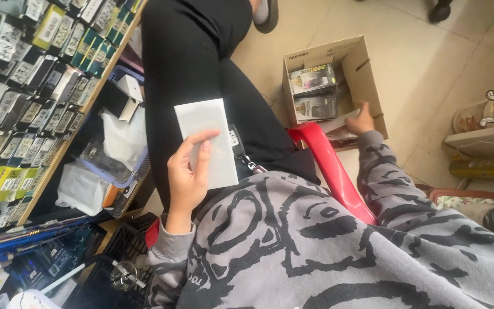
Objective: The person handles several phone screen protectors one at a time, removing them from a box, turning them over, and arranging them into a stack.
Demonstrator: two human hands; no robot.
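The one camera sits on my head and looks steeply down over my chest and lap, so my grey patterned sweatshirt (338, 252) fills the near, six o'clock edge. It faces forward and down, close to my own body, with the floor farther off. My left hand (187, 171) shows near the middle, my right hand (362, 121) toward two o'clock by the cardboard box (367, 68). The display rack (30, 86) runs along nine to eleven o'clock. There is no second view to share anything with.
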